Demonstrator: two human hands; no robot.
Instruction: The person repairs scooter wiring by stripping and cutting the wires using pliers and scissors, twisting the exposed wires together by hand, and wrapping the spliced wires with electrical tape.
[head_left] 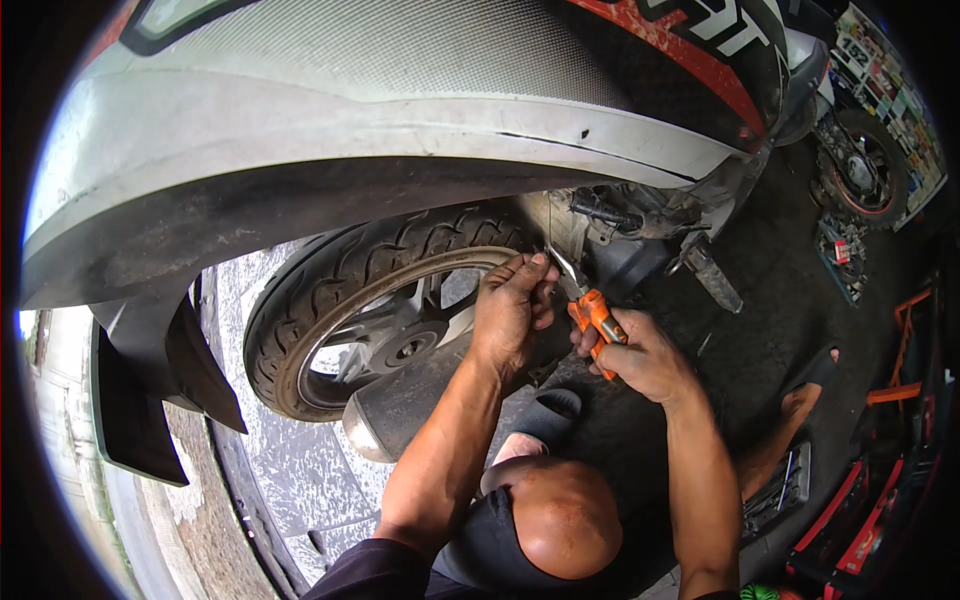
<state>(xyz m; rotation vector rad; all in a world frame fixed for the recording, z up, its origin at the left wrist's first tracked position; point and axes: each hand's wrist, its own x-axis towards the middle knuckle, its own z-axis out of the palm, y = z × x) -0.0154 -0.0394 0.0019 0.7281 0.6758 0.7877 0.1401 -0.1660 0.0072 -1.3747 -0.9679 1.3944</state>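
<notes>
My right hand [640,355] is wrapped round the orange handles of long-nose pliers [598,312]. Their metal jaws point up and to the left, close to the fingertips of my left hand [515,300]. The left thumb and forefinger are pinched together; whatever lies between them is too small to make out. A thin wire-like line [550,215] runs upward from near the plier tips. Both hands are under the scooter's body panel [400,125], just right of the rear wheel [385,320] and above the exhaust muffler [420,385].
Dusty mechanical parts [620,215] hang under the panel beyond my hands. My bent knee [565,520] rises below them. A red tool rack [870,515] and a tray with tools [785,490] are at the lower right. Another wheel [865,170] stands at the far right.
</notes>
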